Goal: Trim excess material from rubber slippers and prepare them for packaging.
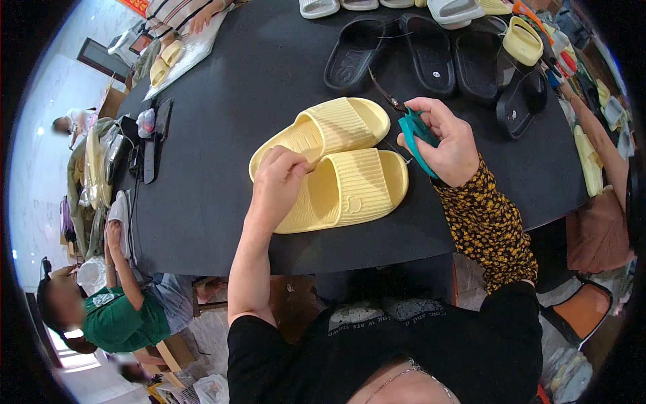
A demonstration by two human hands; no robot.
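From where I'm standing, the pair of pale yellow slippers (353,192) lies side by side on the black desk (222,175), right in front of the person in the black top (417,350). Their soles are down, ribbed straps up, toe ends pointing right. The person's left hand (279,178) is at the pair, thumb and fingers drawn together over the place where the two slippers meet; whether it pinches a strap edge or something slimmer, I cannot tell from here. The right hand (447,145), just to the right of the pair, is wrapped around the teal handles of the scissors (418,140), whose dark blades point away from the person, past the far slipper. A patterned sleeve (484,225) covers that forearm.

Beyond the pair and toward its right, black slippers (431,57) lie in a loose row, with pale slippers (454,10) behind them and a single yellow slipper (523,40) by their right end. Well to the left of the pair, smaller yellow slippers (167,62) rest on a plastic sheet (192,57), near another person's hand (200,20). Also left of the pair, a co-worker in a green shirt (128,316) reaches toward the desk's edge.
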